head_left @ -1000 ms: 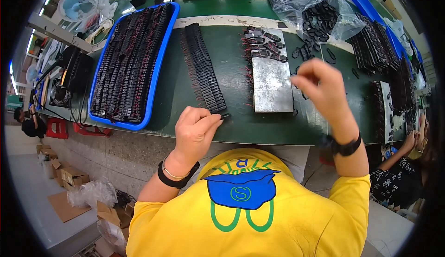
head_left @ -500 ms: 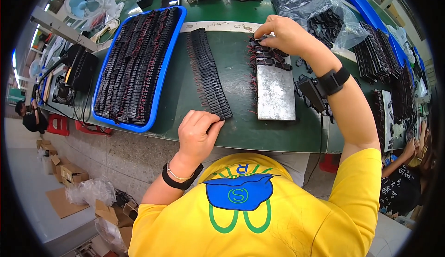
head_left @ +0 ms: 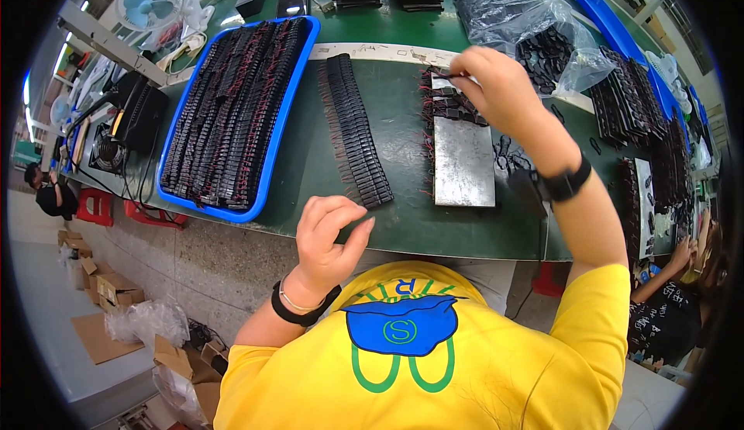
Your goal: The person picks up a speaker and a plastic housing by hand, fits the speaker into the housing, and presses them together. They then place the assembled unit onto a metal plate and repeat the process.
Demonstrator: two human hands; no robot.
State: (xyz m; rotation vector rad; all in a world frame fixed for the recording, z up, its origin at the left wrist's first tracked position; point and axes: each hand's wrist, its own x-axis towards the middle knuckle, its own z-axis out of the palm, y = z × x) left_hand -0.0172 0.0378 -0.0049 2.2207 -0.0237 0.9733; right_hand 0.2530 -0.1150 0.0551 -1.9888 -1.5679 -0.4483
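Note:
My right hand is closed in a pinch on a small black part, held above the far end of a silver metal plate. Several black parts with red wires lie across that end, wires toward the left. My left hand rests at the near end of a long row of black wired parts, thumb and fingers apart and nothing between them. The row lies on the green table, left of the plate.
A blue tray packed with black wired parts stands at the left. Loose black pieces lie right of the plate, and a clear plastic bag of black parts sits behind. Stacked plates and another person are at the right.
My right hand has lifted slightly off the parts on the plate, now with a black part in its fingertips. My left thumb and fingers have parted, leaving the row's near end.

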